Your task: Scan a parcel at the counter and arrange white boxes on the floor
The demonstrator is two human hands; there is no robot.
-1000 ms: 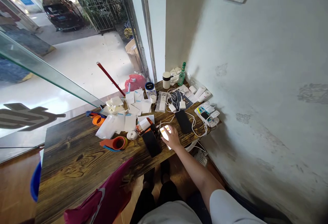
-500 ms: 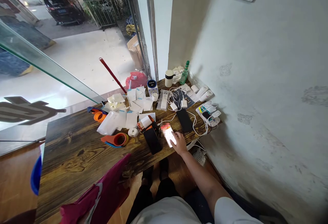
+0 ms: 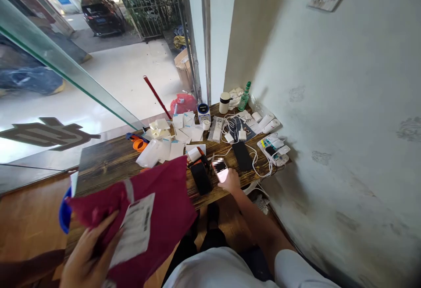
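My left hand point(image 3: 94, 248) grips a maroon plastic mailing bag point(image 3: 169, 191) at its folded end. A white printed shipping label point(image 3: 136, 224) is stuck on the bag, which hangs over the table's front edge and hides part of the tabletop. With its fingers closed round the lower end of a smartphone point(image 3: 222, 175), my right hand point(image 3: 231, 181) is at the table's front edge. The phone's screen is lit, partly blurred out. Left of it lies a dark phone point(image 3: 201, 178); another black phone point(image 3: 242, 156) lies to the right.
On the wooden table point(image 3: 95, 165) are white paper slips point(image 3: 177, 149), an orange tape dispenser point(image 3: 140, 145), a power strip point(image 3: 276, 149) with cables, a green bottle point(image 3: 244, 97) and a cream jar point(image 3: 224, 102). A glass pane point(image 3: 98, 95) borders the left; a wall point(image 3: 345, 81) stands right.
My left hand has come into view, and the maroon bag has risen over the table, covering the nearer orange tape dispenser. The phone's screen has changed, and my right hand now wraps its lower end.
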